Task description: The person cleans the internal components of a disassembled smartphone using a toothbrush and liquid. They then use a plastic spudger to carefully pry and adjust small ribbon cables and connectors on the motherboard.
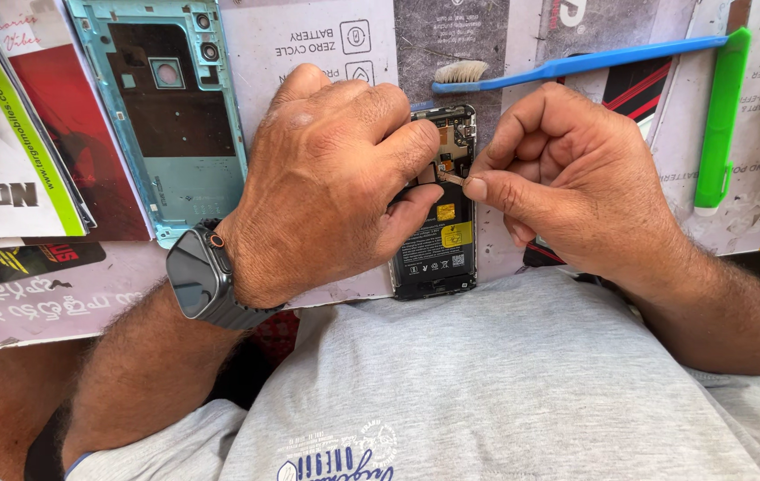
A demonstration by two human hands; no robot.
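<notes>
both hands on opened phone (438, 223), back frame (171, 116) already off, far left; left hand (326, 178) clamps phone, right hand (567, 178) pinches small part (454, 179), seating unfinished.

opened phone (440, 240), flat, internals exposed

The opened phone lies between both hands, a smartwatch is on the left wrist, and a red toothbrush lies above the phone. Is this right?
Not fully. The head view shows the toothbrush above the opened phone is blue, not red. The rest holds: the phone lies between the left hand and the right hand, and the smartwatch is on the left wrist.
</notes>
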